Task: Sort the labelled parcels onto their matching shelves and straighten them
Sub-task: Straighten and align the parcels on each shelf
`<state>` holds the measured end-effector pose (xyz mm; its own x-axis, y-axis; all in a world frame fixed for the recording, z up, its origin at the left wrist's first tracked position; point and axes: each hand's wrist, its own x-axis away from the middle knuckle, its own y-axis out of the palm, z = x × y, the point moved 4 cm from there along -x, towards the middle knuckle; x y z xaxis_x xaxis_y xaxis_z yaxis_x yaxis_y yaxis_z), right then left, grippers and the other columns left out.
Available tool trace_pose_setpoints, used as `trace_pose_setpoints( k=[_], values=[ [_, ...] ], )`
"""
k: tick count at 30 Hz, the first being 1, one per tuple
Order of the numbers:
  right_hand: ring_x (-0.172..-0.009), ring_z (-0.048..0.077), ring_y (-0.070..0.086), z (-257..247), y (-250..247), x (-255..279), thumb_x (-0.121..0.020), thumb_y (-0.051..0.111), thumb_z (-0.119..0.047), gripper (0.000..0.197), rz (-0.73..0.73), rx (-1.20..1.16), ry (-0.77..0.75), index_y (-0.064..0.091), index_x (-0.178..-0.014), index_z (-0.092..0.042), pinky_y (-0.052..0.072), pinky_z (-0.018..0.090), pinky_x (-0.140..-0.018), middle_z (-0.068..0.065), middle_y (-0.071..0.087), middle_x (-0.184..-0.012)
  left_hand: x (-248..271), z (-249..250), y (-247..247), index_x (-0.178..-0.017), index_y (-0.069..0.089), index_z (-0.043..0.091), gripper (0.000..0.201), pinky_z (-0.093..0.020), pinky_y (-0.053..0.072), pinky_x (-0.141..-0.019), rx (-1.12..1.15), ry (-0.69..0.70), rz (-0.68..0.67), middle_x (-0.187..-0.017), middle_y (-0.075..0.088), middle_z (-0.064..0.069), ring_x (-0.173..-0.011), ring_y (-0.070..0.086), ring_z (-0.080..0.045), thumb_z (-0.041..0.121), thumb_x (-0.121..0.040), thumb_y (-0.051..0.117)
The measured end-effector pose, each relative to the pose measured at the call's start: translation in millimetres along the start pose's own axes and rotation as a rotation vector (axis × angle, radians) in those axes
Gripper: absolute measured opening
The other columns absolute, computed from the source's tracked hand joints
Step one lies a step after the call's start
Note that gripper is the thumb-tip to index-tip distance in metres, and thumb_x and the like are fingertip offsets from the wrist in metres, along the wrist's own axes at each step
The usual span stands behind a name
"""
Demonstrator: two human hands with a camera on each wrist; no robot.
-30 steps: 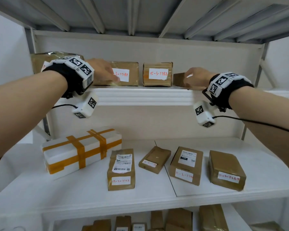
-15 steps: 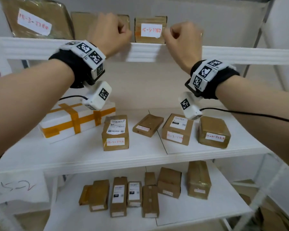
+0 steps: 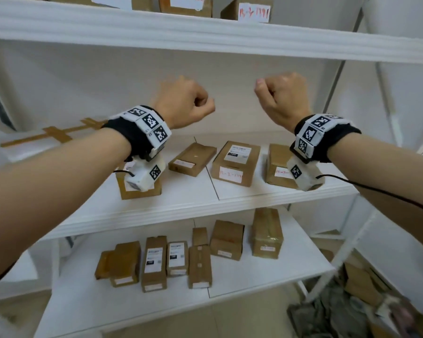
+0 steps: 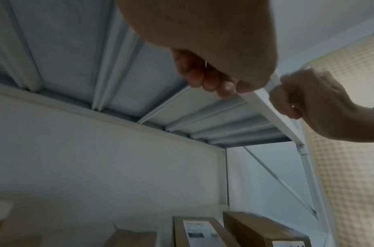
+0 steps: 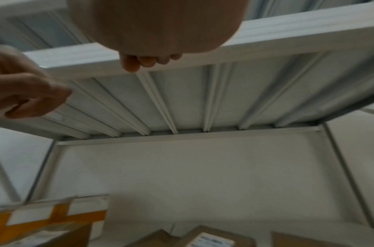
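Both my hands are raised as fists in front of the middle shelf's back wall and hold nothing. My left hand (image 3: 188,103) is left of centre and my right hand (image 3: 276,96) is right of centre, both below the top shelf's edge (image 3: 205,35). The left wrist view shows my left hand (image 4: 211,83) with its fingers curled in, and the right wrist view shows my right hand (image 5: 148,61) the same way. Labelled brown parcels (image 3: 253,12) stand on the top shelf. On the middle shelf lie three brown parcels (image 3: 236,163) and a white box with orange tape (image 3: 59,136).
Another brown parcel (image 3: 142,191) is partly hidden under my left wrist camera. The lower shelf (image 3: 254,286) holds several brown parcels in a row. More parcels (image 3: 362,284) and dark bags (image 3: 332,311) lie on the floor at the right, beside the white upright (image 3: 347,250).
My hands have left the top-shelf parcels, curled into fists and dropped below the top shelf edge. My head has tilted down, bringing the lower shelf and floor into view.
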<state>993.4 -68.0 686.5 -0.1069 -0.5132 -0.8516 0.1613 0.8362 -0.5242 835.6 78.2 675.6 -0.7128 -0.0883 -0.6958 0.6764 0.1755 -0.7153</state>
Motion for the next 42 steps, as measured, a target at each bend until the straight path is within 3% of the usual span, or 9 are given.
trace_pose_setpoints(
  k=[4, 12, 16, 18, 26, 31, 34, 37, 42],
  values=[
    [-0.046, 0.037, 0.052, 51.8, 3.5, 21.4, -0.093, 0.031, -0.041, 0.063, -0.115, 0.059, 0.150, 0.057, -0.053, 0.001, 0.046, 0.039, -0.051, 0.021, 0.058, -0.050, -1.1, -0.5, 43.9, -0.052, 0.048, 0.011, 0.043, -0.024, 0.021, -0.048, -0.021, -0.106, -0.110, -0.049, 0.047, -0.007, -0.049, 0.045, -0.026, 0.033, -0.088, 0.051],
    [-0.084, 0.032, 0.068, 131.2, 48.2, 62.0, -0.092, 0.048, -0.038, 0.034, -0.507, 0.091, 0.545, 0.071, -0.089, -0.013, 0.058, 0.042, -0.080, 0.012, 0.074, -0.086, 3.3, -11.2, 130.4, -0.095, 0.069, 0.028, 0.015, -0.032, 0.049, -0.076, 0.085, -0.243, -0.444, -0.099, 0.069, 0.003, -0.085, 0.061, -0.019, 0.028, -0.089, 0.055],
    [-0.092, 0.026, 0.064, 137.0, 75.4, 76.4, -0.094, 0.056, -0.022, 0.016, -0.701, -0.009, 0.612, 0.069, -0.102, -0.016, 0.045, 0.024, -0.069, 0.007, 0.070, -0.101, 10.4, -12.4, 159.7, -0.113, 0.068, 0.019, 0.024, -0.036, 0.048, -0.086, 0.065, -0.247, -0.569, -0.115, 0.065, -0.007, -0.102, 0.061, -0.027, 0.023, -0.097, 0.050],
    [-0.097, 0.026, 0.064, 131.7, 92.2, 76.1, -0.093, 0.059, -0.018, 0.013, -0.747, -0.066, 0.572, 0.069, -0.100, -0.017, 0.043, 0.025, -0.075, 0.005, 0.069, -0.100, 13.4, -21.3, 166.0, -0.121, 0.064, 0.015, 0.029, -0.039, 0.048, -0.091, 0.028, -0.286, -0.621, -0.121, 0.062, -0.010, -0.108, 0.059, -0.031, 0.024, -0.099, 0.048],
    [-0.114, 0.026, 0.055, 88.3, 164.0, 78.9, -0.094, 0.065, -0.036, 0.044, -0.986, -0.116, 0.514, 0.056, -0.133, -0.019, 0.048, 0.037, -0.096, 0.010, 0.056, -0.136, 37.2, -64.7, 166.6, -0.131, 0.059, 0.013, 0.034, -0.042, 0.045, -0.103, -0.130, -0.473, -0.785, -0.135, 0.057, -0.012, -0.120, 0.055, -0.032, 0.013, -0.101, 0.044],
    [-0.137, 0.037, 0.042, 78.2, 193.3, 81.1, -0.095, 0.054, -0.053, 0.059, -1.009, 0.005, 0.513, 0.038, -0.147, -0.029, 0.036, 0.043, -0.109, 0.014, 0.043, -0.149, 54.4, -97.1, 154.6, -0.131, 0.059, 0.020, 0.035, -0.034, 0.042, -0.104, -0.091, -0.595, -0.797, -0.139, 0.052, -0.007, -0.125, 0.052, -0.026, 0.014, -0.097, 0.054],
    [-0.149, 0.041, 0.019, 66.6, 206.9, 82.6, -0.099, 0.044, -0.055, 0.061, -1.030, 0.006, 0.562, 0.029, -0.154, -0.032, 0.023, 0.050, -0.120, 0.016, 0.019, -0.163, 64.8, -114.4, 145.3, -0.133, 0.057, 0.023, 0.039, -0.029, 0.039, -0.097, -0.158, -0.629, -0.827, -0.139, 0.051, -0.006, -0.125, 0.050, -0.026, 0.028, -0.094, 0.060],
    [-0.153, 0.040, -0.003, 55.5, 228.6, 83.7, -0.099, 0.034, -0.061, 0.064, -1.099, 0.010, 0.505, 0.021, -0.157, -0.037, 0.005, 0.059, -0.122, 0.011, 0.010, -0.167, 76.0, -125.0, 137.9, -0.144, 0.044, 0.026, 0.055, -0.040, 0.043, -0.104, -0.194, -0.711, -0.881, -0.144, 0.042, -0.010, -0.129, 0.046, -0.032, 0.040, -0.092, 0.060],
    [-0.154, 0.038, -0.003, 43.3, 244.4, 88.9, -0.100, 0.028, -0.062, 0.068, -1.261, 0.068, 0.444, 0.011, -0.160, -0.034, 0.001, 0.062, -0.121, 0.013, 0.005, -0.168, 87.4, -140.4, 131.8, -0.134, 0.052, 0.022, 0.036, -0.037, 0.041, -0.098, -0.107, -0.720, -0.873, -0.139, 0.053, -0.010, -0.117, 0.052, -0.030, 0.035, -0.102, 0.043]
  ],
)
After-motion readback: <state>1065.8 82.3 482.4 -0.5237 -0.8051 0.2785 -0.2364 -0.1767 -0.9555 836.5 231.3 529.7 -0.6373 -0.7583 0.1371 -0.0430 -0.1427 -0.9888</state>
